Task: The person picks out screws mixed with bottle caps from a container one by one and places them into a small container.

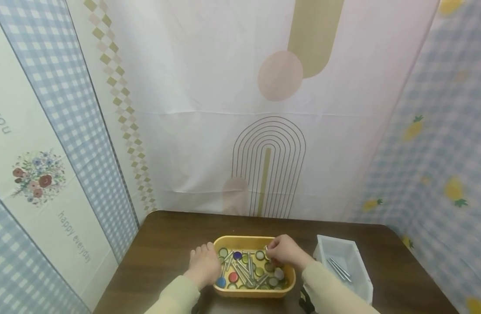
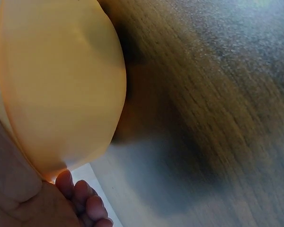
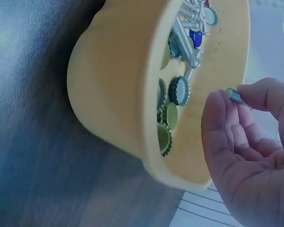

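A yellow plastic bin on the table holds a mix of silver bolts and bottle caps in red, blue, green and white. At its left end my left hand grips the rim, the fingers curled outside the wall in the left wrist view. Over the bin's far right part, my right hand pinches a silver bolt between thumb and fingertips. Most of that bolt is hidden by the hand; one round end shows. Bottle caps lie below it.
A white tray stands to the right of the bin, with several silver bolts lying inside. A dark object lies near the right forearm, partly covered. The brown table meets a patterned cloth behind.
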Tool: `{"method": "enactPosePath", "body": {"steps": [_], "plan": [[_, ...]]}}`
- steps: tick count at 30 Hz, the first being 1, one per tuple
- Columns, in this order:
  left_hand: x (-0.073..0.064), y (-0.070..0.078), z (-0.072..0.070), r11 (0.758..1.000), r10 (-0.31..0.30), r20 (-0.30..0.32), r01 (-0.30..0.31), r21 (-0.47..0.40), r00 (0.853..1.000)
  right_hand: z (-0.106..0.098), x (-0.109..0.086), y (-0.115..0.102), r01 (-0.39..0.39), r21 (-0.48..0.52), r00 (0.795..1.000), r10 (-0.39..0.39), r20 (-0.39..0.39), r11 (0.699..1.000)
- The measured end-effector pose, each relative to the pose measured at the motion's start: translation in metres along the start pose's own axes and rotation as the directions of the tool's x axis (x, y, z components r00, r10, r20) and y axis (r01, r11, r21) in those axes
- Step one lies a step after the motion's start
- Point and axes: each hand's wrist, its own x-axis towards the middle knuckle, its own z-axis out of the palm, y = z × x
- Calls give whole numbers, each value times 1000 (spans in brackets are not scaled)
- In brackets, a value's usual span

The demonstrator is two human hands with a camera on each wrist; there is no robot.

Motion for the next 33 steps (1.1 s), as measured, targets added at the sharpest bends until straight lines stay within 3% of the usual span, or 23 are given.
{"method": "enactPosePath", "body": {"steps": [3, 15, 21, 33], "plan": [[1, -2, -1, 1000, -1, -2, 1, 0, 1000, -6, 0, 1, 10, -23, 1000, -10, -6, 1000], [1, -5, -5, 1000, -12, 17, 12, -10, 1000, -41, -7, 15, -5, 48, 1000, 5, -17, 999], [3, -3, -1, 1000, 7, 18, -6, -20, 1000, -68, -14, 31, -50, 108, 997, 55, -45, 993], [4, -2, 0, 1000, -6, 32, 7, -30, 999, -119, -30, 55, -128, 81, 987, 135, -91, 988]]}}
